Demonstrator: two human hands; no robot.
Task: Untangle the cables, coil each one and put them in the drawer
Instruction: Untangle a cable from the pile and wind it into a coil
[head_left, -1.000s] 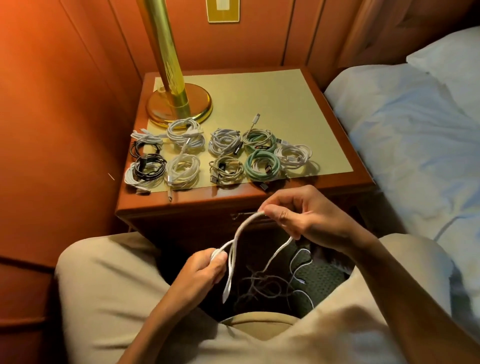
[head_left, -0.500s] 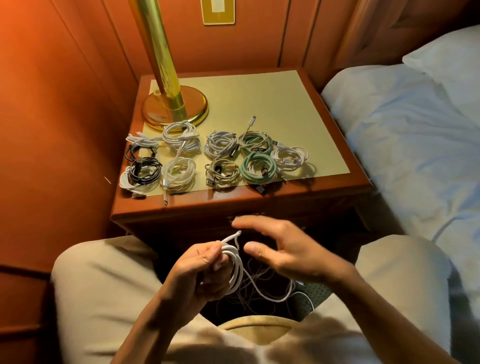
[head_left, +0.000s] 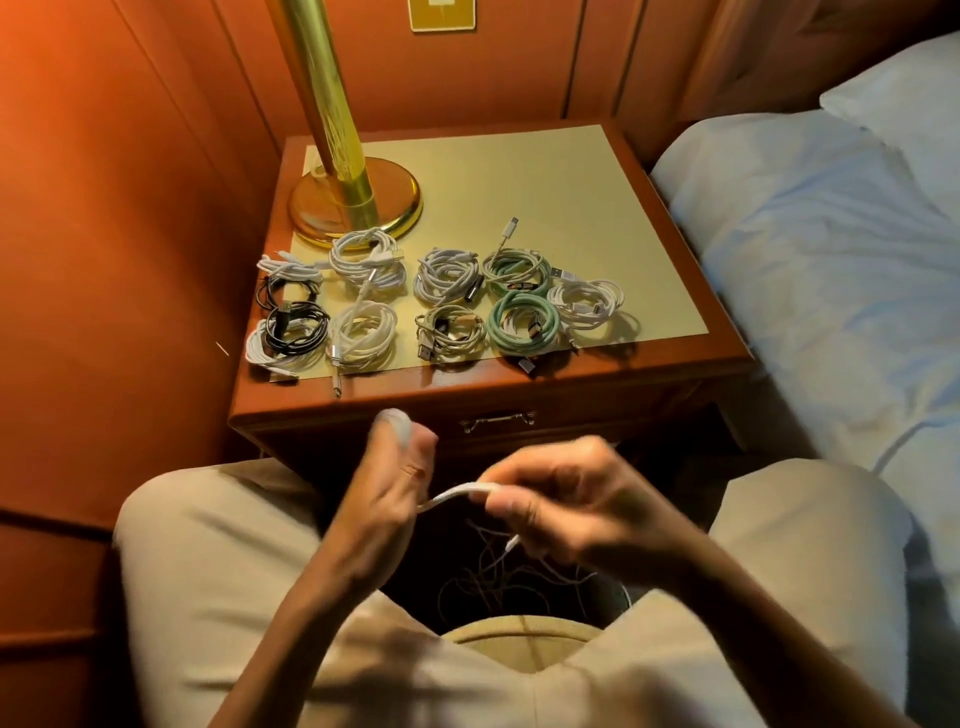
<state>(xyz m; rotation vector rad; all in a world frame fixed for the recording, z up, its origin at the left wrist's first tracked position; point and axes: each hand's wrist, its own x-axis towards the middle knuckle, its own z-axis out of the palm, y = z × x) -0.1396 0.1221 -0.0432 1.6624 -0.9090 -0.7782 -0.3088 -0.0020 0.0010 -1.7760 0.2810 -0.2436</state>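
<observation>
Now my right hand (head_left: 566, 499), open half a second ago, pinches the white cable (head_left: 457, 493) again above my lap while my left hand (head_left: 389, 483) grips its coil, so another loop goes on.

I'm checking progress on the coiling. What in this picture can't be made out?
- Head view: left hand motion-blurred; its grip on the white cable is unclear.
- Tangled cables in shadow between the knees; count unreadable.
- Drawer front shadowed, contents unseen.
- Lamp top cut off.
</observation>
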